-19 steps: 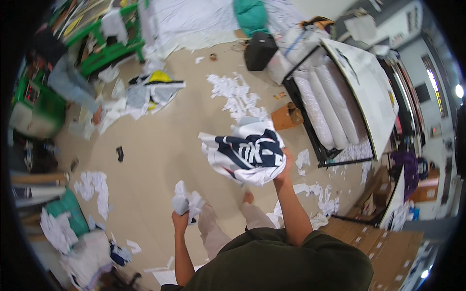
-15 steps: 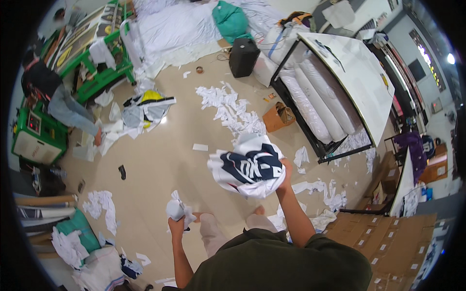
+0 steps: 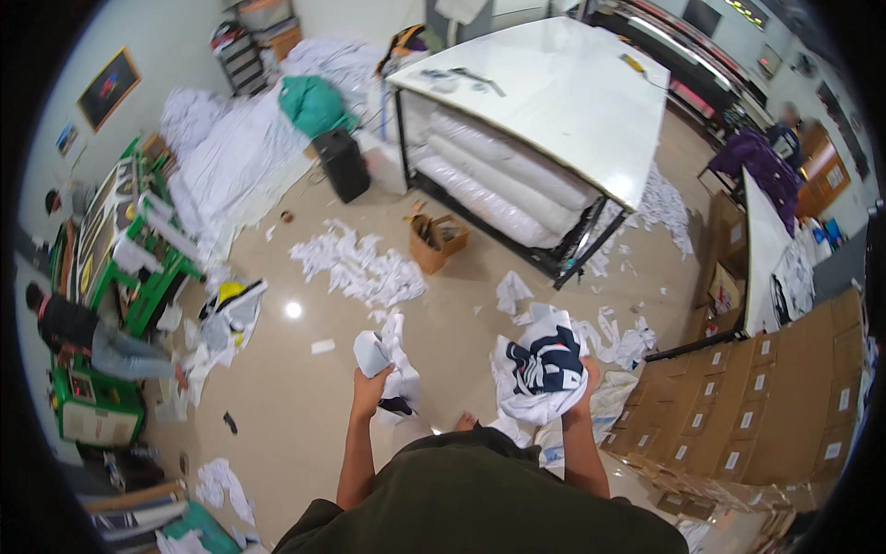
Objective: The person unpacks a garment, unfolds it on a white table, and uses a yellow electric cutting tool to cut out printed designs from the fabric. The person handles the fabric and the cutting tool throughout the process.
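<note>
My left hand [image 3: 371,390] is closed around a bunched pale cloth [image 3: 371,353]. White fabric with a dark patch hangs down beside that wrist. On the other side, my right hand [image 3: 588,380] grips the edge of a white cloth [image 3: 517,403] with bold navy and white printing. The printed cloth is crumpled into a loose bundle, so its full shape is hidden. Both bundles are held in front of my body above the tiled floor, apart from each other.
A large white-topped table [image 3: 554,83] stands ahead, with wrapped rolls [image 3: 498,194] beneath. Fabric scraps [image 3: 360,263] litter the floor near a brown paper bag [image 3: 436,242]. Stacked cardboard boxes [image 3: 738,397] line the right. A person [image 3: 69,323] works by green machinery at left.
My view has swung to the right. The printed cloth has come lower and nearer my body in my right hand. My left hand has risen with its pale cloth.
</note>
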{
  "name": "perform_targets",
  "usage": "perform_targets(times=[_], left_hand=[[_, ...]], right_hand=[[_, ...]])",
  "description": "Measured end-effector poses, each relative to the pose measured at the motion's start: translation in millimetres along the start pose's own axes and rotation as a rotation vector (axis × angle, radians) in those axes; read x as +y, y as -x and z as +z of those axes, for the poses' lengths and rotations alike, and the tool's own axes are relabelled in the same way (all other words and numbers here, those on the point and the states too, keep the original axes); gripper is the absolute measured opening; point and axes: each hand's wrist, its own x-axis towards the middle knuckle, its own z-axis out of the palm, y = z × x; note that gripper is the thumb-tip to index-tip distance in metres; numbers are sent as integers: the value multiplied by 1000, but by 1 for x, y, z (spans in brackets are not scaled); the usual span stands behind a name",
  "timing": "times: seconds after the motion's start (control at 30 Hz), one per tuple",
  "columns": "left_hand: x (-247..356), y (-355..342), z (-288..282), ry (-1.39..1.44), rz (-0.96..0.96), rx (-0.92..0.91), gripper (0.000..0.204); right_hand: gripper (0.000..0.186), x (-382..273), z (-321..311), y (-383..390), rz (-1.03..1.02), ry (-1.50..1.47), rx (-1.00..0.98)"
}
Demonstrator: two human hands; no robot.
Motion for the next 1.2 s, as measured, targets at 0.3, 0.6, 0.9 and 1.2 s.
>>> perform_targets(times=[0.3, 0.6, 0.9, 1.2], left_hand=[[142, -85, 290, 357, 81, -410, 41], [363, -180, 557, 633, -98, -731, 34], [576, -334, 803, 694, 391, -762, 39], [591, -594, 930, -482, 861, 49, 72]], right_hand=[[53, -140, -86, -54, -294, -140, 146], [24, -290, -135, -185, -728, 141, 455], [47, -412, -149, -276, -580, -238, 466], [49, -614, -255, -415, -439, -39, 398]])
